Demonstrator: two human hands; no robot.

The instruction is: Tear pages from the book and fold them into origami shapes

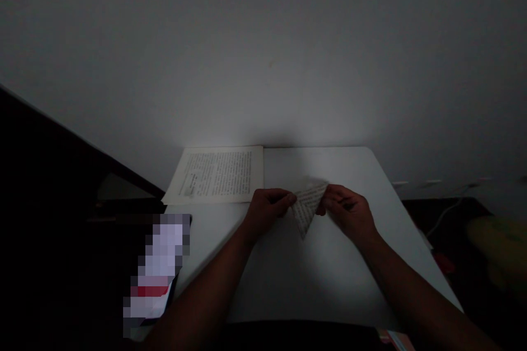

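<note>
A small triangle of folded printed paper [308, 205] is held up over the white table, one point turned down toward me. My left hand [269, 208] pinches its left corner between thumb and fingers. At the upper right corner, my right hand [349, 211] grips the same paper, the fingertips partly hidden behind it. Lines of dark print run at angles across the folded faces. The room is dim, so fine creases are hard to make out.
Flat printed sheets [218, 175] lie at the table's back left. A phone with a lit, blurred screen [158, 269] rests at the left edge, beside my left forearm. The white table [329, 285] meets a pale wall [263, 66]. Beyond its right edge runs a thin cable [447, 211].
</note>
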